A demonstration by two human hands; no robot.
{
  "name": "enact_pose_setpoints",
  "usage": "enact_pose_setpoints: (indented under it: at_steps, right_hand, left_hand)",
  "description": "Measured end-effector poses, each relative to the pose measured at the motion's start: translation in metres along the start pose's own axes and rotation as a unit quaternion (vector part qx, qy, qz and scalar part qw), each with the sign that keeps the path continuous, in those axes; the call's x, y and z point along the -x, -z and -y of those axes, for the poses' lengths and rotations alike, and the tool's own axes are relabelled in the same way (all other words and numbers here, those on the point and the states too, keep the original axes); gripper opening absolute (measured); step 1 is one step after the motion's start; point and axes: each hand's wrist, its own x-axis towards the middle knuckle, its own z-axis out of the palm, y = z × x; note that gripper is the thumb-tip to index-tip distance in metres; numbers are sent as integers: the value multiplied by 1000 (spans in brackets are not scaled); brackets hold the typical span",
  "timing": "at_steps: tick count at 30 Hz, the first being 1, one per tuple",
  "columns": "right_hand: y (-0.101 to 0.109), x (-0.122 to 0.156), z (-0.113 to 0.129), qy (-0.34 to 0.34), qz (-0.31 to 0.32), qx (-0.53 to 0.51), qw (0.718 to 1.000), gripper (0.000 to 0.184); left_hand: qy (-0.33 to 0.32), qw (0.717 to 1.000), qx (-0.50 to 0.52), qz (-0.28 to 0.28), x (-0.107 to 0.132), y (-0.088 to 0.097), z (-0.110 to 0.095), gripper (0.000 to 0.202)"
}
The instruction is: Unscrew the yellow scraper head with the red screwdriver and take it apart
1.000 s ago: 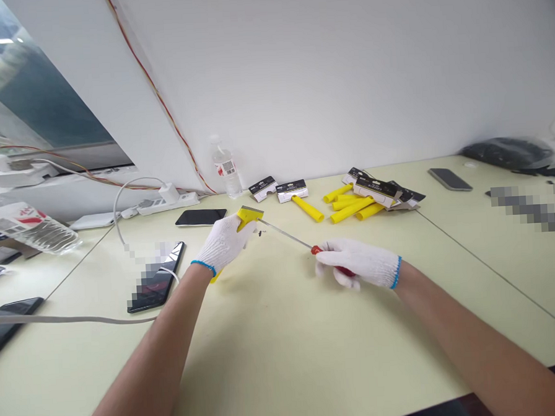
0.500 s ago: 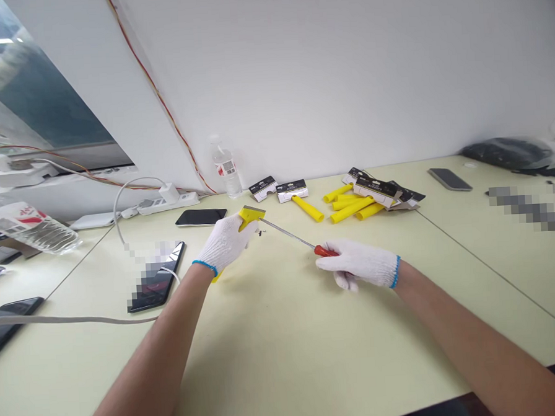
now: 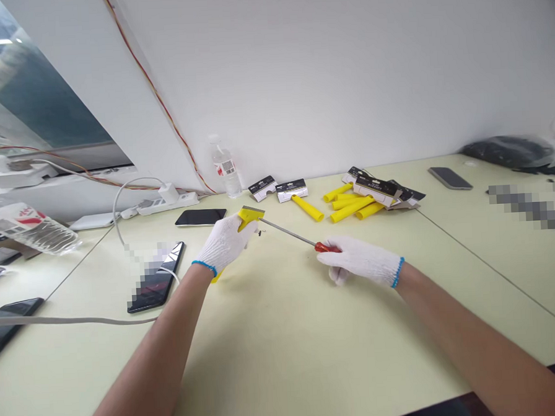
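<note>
1. Since a second ago, the right hand (image 3: 361,261), in a white knitted glove with blue cuff trim, has drawn its lower fingers in, and more red handle now shows ahead of the thumb on the long metal-shafted screwdriver (image 3: 302,238). The left hand (image 3: 226,243), gloved alike, stays almost exactly in place.
2. The left hand is closed round the yellow plastic scraper with a thin grey metal blade (image 3: 250,217). The scraper's head pokes out past the fingers, and a bit of yellow handle shows by the wrist.
3. The right hand, at four o'clock from that head, grips the screwdriver's red handle between thumb and fingers. The shaft runs toward ten o'clock and its tip meets the scraper's head; the exact contact is too small to make out.
4. Clock readings below are from the scraper's head. Near six o'clock lie tiny dark bits (image 3: 261,233), too small to identify.
5. At nine is a black smartphone (image 3: 201,217); at eight, a black phone with a white cable (image 3: 158,282).
6. At eleven stands a clear plastic bottle with a red-and-white label (image 3: 229,173).
7. Between one and two sit two folded black-and-white cardboard cards (image 3: 291,190).
8. At three lie a single yellow tapered tube (image 3: 308,208) and, beyond it, a heap of similar yellow tubes (image 3: 352,210) with cards.
</note>
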Motion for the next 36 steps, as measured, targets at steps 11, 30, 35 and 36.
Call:
enact_pose_setpoints:
  at_steps: [11, 30, 35, 36]
  right_hand:
    - [1, 3, 4, 25, -23, -7, 999, 44]
    - [-7, -3, 0, -26, -10, 20, 999, 31]
    - [-3, -6, -3, 32, -125, 129, 983, 52]
    - [-3, -6, -4, 45, -127, 122, 983, 51]
  left_hand:
    - [19, 1000, 0, -3, -1, 2, 0, 33]
    - [10, 1000, 19, -3, 3, -3, 1, 30]
    - [17, 1000, 13, 2, 3, -5, 2, 35]
    - [16, 1000, 20, -6, 4, -5, 1, 33]
